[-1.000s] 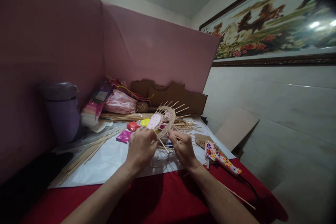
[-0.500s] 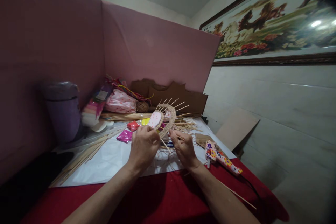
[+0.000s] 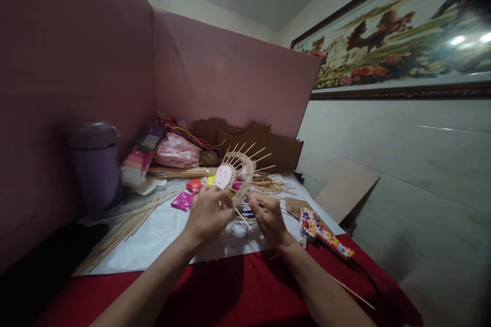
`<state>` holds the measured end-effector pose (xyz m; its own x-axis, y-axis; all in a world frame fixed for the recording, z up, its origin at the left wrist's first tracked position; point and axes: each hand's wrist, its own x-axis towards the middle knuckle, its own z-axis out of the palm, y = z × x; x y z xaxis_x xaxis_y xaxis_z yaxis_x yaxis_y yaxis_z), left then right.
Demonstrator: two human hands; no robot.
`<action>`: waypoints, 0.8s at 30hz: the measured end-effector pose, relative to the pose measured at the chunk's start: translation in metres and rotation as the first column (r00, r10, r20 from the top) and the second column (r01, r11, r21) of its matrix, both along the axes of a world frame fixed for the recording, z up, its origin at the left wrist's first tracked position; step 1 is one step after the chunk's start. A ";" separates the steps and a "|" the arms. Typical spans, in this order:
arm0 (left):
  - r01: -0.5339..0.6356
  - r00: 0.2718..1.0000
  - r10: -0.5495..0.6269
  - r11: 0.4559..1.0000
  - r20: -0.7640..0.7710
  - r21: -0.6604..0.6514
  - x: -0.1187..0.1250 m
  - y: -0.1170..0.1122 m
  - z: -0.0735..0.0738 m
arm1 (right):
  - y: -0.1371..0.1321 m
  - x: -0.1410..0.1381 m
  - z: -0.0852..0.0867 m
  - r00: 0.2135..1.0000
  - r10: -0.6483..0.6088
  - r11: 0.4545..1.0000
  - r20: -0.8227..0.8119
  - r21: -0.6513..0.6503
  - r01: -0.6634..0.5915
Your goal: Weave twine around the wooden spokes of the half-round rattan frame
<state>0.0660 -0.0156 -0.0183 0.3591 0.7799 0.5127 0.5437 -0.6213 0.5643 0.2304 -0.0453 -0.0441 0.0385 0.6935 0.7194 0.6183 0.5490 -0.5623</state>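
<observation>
Twine-woven stick frame, one, spokes radiating, held above white sheet; left hand gripping its near edge, right hand pinching what looks like a tan strand, best kept evenly snug.

You can read no word, number or brand here. On the plastic pack to your left you see a pale label, its print too small to make out; small marks in the framed picture's upper left corner are equally illegible.
</observation>
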 end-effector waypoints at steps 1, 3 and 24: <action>0.021 0.999 -0.020 0.999 0.048 -0.028 -0.001 0.002 0.001 | 0.000 0.001 0.001 1.000 0.016 1.000 -0.015 -0.009 -0.016; 0.043 0.990 -0.033 0.997 0.136 -0.067 -0.004 0.006 0.003 | 0.000 0.002 0.004 0.998 0.054 0.998 -0.043 -0.030 -0.055; 0.036 0.984 -0.093 0.940 0.153 0.339 -0.014 0.017 0.008 | -0.018 0.003 0.016 0.948 0.255 0.967 0.190 -0.023 -0.255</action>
